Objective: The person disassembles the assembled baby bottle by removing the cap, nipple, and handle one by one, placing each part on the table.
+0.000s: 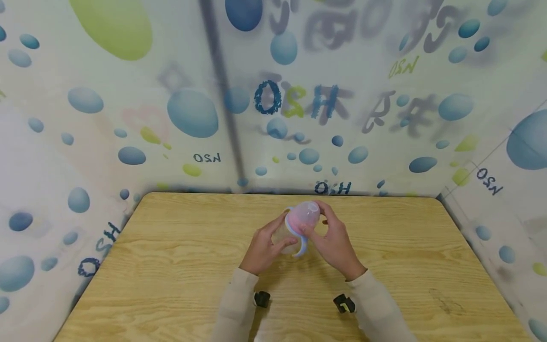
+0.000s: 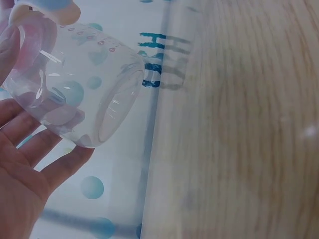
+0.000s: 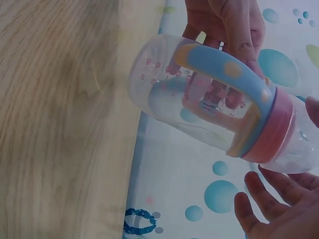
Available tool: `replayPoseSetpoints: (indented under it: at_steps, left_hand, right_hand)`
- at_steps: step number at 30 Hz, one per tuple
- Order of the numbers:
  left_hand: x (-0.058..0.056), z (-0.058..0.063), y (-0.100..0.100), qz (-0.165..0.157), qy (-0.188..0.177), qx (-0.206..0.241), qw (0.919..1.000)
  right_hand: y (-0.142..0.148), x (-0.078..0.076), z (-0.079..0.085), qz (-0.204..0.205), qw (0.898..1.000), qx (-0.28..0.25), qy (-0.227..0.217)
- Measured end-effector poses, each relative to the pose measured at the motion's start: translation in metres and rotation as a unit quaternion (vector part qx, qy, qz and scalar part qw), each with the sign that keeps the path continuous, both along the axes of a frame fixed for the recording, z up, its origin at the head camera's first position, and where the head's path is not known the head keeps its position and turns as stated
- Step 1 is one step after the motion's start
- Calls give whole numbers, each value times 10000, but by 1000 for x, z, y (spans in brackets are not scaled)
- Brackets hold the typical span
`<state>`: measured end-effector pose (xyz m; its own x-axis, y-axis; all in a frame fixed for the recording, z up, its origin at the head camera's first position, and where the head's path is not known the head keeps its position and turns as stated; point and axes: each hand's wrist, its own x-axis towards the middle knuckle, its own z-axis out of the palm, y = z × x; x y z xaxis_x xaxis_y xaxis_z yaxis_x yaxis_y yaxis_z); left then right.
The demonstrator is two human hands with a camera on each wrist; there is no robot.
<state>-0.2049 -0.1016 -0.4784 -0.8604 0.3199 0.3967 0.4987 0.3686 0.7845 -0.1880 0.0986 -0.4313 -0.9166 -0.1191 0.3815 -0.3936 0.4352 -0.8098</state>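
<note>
Above the table, both hands hold a baby bottle [image 1: 282, 233] tilted on its side. Its clear body [image 2: 99, 84] carries small pink printed marks and looks empty. Blue handles [image 3: 224, 65] with yellowish patches join at a pink collar [image 3: 275, 127], and a clear domed cap [image 1: 308, 211] covers the top end. My left hand [image 1: 262, 247] grips the body, thumb near the handle and fingers beneath. Around the cap end is my right hand [image 1: 337, 242], its thumb by the collar and its index finger at the dome. The cap's inside is unclear.
A wood-grain table [image 1: 171, 266] lies under the hands. Its back edge meets a wall covering [image 1: 205, 175] printed with blue and green drops and lettering. Small black devices [image 1: 262, 299] sit at both wrists.
</note>
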Motion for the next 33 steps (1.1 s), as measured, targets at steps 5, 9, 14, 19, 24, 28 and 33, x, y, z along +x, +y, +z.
replayPoseSetpoints:
  at_steps: [5, 9, 14, 19, 24, 28, 33]
  left_hand:
    - [1, 1, -2, 70, 62, 11, 10000]
    - [-1, -1, -4, 123, 76, 82, 9999]
    - [-3, -2, -6, 80, 23, 212, 9997]
    - [-4, -3, -7, 136, 126, 335, 9993]
    - [-5, -3, -10, 157, 53, 368, 9992]
    - [-5, -2, -11, 98, 101, 396, 9991]
    - [-4, -1, -12, 98, 143, 376, 9991]
  right_hand:
    - [3, 2, 9, -311, 9991, -14, 278]
    - [12, 1, 12, -608, 9960, -158, 633]
    - [26, 2, 10, -880, 9931, -248, 739]
    - [34, 2, 5, -1044, 9935, -33, 457]
    - [36, 2, -8, -1114, 9912, 657, -269]
    - [32, 4, -19, -957, 9840, 1374, -615]
    - [25, 7, -26, -818, 9766, 1880, -654]
